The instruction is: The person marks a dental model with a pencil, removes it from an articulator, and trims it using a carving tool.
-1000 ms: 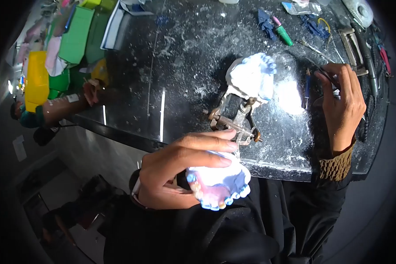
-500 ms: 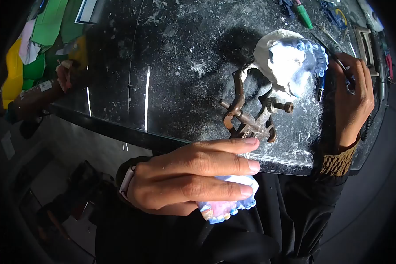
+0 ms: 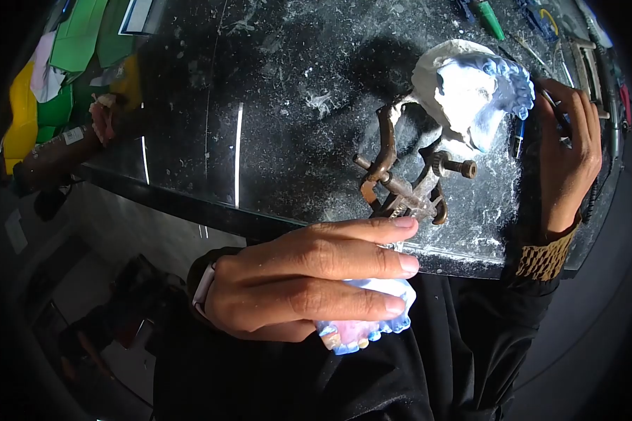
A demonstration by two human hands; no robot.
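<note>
My left hand (image 3: pixel 316 277) is wrapped over a blue and white dental cast (image 3: pixel 376 328) with a pink base and several teeth, at the table's front edge. Its fingertips lie beside the hinge of a brown metal articulator (image 3: pixel 400 189). The articulator's other half carries a white plaster cast (image 3: pixel 463 91) with a blue tooth row, lying opened out on the table. At the right, my right hand (image 3: pixel 572 140) is closed round a thin dark tool (image 3: pixel 556 112), just right of that cast. The tool's far end is hard to make out.
The dark table (image 3: pixel 281 161) is dusted with white powder. A blue pen (image 3: pixel 518 138) lies beside the plaster cast, with a green-handled tool (image 3: pixel 491 21) behind. A metal frame and cables line the right. Green and yellow bins and another person's hand (image 3: pixel 102 119) are at the left.
My left hand has swung the articulator round, so the plaster cast lies further right. The view has shifted too. My right hand stays closed on the dark tool.
</note>
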